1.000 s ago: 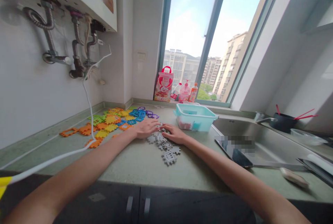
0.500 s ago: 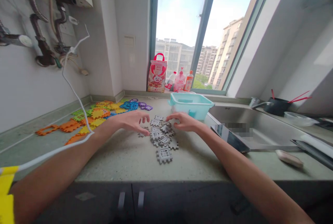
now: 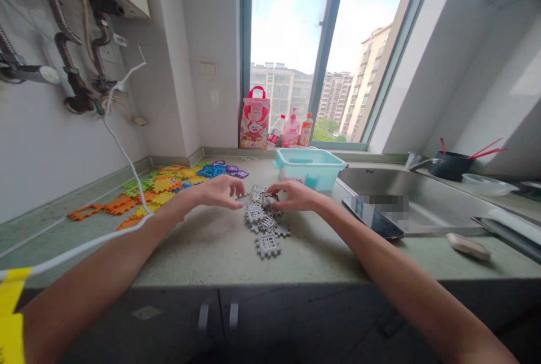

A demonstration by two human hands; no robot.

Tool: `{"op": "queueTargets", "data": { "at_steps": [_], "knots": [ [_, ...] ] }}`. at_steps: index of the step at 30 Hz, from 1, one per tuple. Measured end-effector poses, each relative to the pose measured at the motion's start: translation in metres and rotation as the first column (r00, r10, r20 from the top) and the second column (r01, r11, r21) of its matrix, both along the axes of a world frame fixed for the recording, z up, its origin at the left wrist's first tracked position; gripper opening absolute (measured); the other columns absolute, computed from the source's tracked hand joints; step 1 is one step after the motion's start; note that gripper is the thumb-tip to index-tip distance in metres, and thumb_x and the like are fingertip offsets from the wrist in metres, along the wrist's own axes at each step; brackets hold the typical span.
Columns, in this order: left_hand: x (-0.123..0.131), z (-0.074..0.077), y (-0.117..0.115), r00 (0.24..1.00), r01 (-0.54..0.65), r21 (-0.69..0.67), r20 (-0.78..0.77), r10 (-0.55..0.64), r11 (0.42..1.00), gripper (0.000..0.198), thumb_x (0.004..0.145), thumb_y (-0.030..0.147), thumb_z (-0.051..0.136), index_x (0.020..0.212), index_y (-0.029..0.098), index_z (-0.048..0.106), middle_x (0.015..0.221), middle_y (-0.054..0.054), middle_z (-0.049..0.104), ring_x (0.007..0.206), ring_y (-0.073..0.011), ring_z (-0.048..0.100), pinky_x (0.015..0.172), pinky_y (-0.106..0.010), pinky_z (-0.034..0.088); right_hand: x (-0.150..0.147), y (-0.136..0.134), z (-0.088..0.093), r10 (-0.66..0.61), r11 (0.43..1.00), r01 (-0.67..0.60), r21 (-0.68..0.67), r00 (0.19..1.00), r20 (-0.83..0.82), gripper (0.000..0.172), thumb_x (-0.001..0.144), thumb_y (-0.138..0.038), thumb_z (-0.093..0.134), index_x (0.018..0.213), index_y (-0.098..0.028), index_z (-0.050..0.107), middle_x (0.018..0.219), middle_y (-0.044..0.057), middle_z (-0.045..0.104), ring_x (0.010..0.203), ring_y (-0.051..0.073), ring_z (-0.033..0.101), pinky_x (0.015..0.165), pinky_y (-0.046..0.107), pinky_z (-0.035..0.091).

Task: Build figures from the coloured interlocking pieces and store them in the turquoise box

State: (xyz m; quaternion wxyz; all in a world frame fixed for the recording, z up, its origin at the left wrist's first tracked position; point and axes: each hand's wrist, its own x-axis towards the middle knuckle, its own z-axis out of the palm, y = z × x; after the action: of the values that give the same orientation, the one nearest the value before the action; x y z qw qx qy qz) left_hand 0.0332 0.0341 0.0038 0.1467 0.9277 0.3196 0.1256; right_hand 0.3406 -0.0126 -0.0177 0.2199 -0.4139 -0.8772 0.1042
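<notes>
A small heap of grey interlocking puzzle tiles lies on the green countertop. My left hand hovers at the heap's upper left, fingers curled down and pinching a grey tile at the edge. My right hand is at the heap's upper right, fingers bent onto the same tile or one beside it. One grey tile lies apart at the near end of the heap.
Coloured tiles are spread at the left by the wall. A teal plastic box stands behind the heap. A phone lies at the sink's edge. A white cable hangs across the left. Bottles and a red bag stand on the sill.
Both hands have lifted off the grey heap and drawn together at its far end, fingers closing on a tile. The camera view has shifted a little to the right.
</notes>
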Motion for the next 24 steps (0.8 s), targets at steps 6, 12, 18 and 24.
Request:
{"op": "queueTargets", "data": {
  "at_steps": [6, 12, 18, 24],
  "knots": [
    [0.027, -0.008, -0.029, 0.986, 0.166, 0.008, -0.008, -0.165, 0.986, 0.04, 0.073, 0.046, 0.079, 0.101, 0.019, 0.07, 0.091, -0.002, 0.071, 0.078, -0.018, 0.063, 0.068, -0.026, 0.045, 0.001, -0.022, 0.03, 0.059, 0.935, -0.033, -0.354, 0.996, 0.065, 0.052, 0.082, -0.056, 0.078, 0.118, -0.019, 0.075, 0.093, 0.004, 0.076, 0.084, 0.021, 0.068, 0.072, 0.029, 0.049],
    [0.034, -0.01, -0.038, 0.985, 0.172, 0.05, -0.033, -0.171, 0.984, 0.045, 0.072, 0.044, 0.081, 0.109, 0.02, 0.071, 0.094, -0.002, 0.071, 0.083, -0.0193, 0.064, 0.073, -0.027, 0.044, -0.013, -0.041, 0.034, 0.087, 0.951, -0.039, -0.306, 0.986, 0.143, 0.043, 0.082, -0.058, 0.077, 0.099, -0.019, 0.073, 0.09, 0.003, 0.073, 0.079, 0.019, 0.063, 0.066, 0.027, 0.043],
    [0.027, -0.012, -0.027, 0.99, 0.139, -0.068, -0.025, -0.141, 0.988, 0.051, 0.072, 0.052, 0.083, 0.109, 0.019, 0.073, 0.09, -0.002, 0.069, 0.08, -0.0181, 0.061, 0.067, -0.025, 0.042, -0.029, -0.05, 0.023, 0.031, 0.986, 0.006, -0.165, 0.975, 0.222, 0.042, 0.084, -0.06, 0.074, 0.093, -0.019, 0.07, 0.088, 0.004, 0.073, 0.074, 0.018, 0.063, 0.063, 0.027, 0.039],
    [0.018, -0.015, -0.011, 0.995, 0.095, -0.149, -0.021, -0.099, 0.984, 0.063, 0.067, 0.061, 0.087, 0.114, 0.021, 0.072, 0.091, -0.002, 0.065, 0.083, -0.0188, 0.06, 0.067, -0.025, 0.042, -0.034, -0.048, 0.012, -0.033, 0.999, 0.039, -0.019, 0.968, 0.25, 0.027, 0.08, -0.04, 0.078, 0.094, -0.019, 0.069, 0.091, 0.005, 0.074, 0.077, 0.019, 0.065, 0.067, 0.027, 0.041]
  ]
}}
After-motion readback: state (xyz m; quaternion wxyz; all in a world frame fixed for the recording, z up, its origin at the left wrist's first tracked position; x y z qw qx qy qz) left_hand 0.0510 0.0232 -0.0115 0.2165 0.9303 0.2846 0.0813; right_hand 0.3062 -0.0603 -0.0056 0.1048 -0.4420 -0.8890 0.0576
